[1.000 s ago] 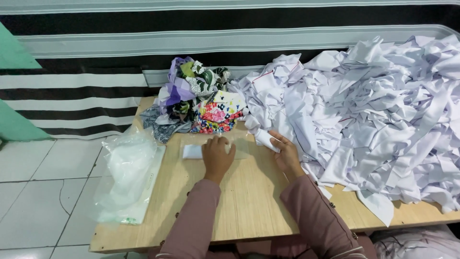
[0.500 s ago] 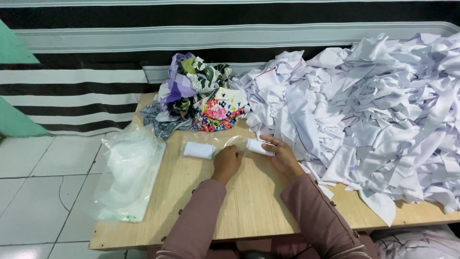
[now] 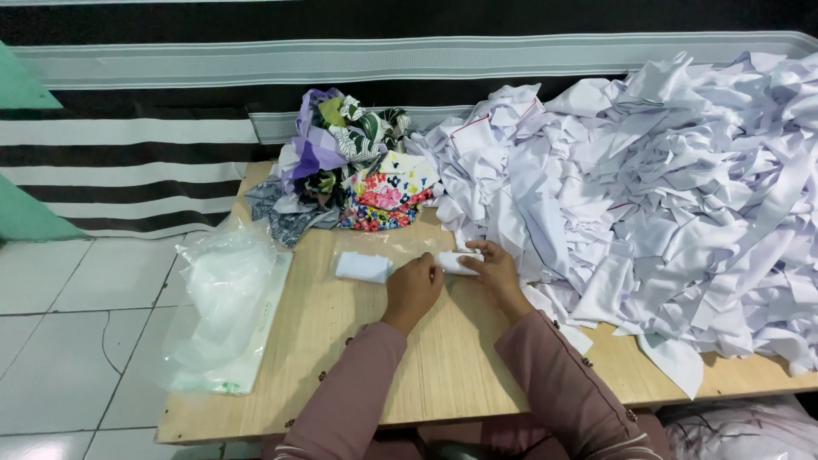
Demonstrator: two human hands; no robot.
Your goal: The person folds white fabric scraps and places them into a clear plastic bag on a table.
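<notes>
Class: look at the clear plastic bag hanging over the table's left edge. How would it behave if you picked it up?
The clear plastic bag looks thin and crumpled, so probably floppy and light. Its glossy film may be slippery. It overhangs the table edge, so a push might slide it off.

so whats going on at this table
A person in pink sleeves sits at a wooden table, with both hands on small white cloth pieces. The right hand holds a small rolled white piece, and the left hand rests beside a folded white piece. A big heap of white fabric scraps lies on the right, a pile of patterned cloth at the back, and a clear plastic bag on the left edge.
</notes>
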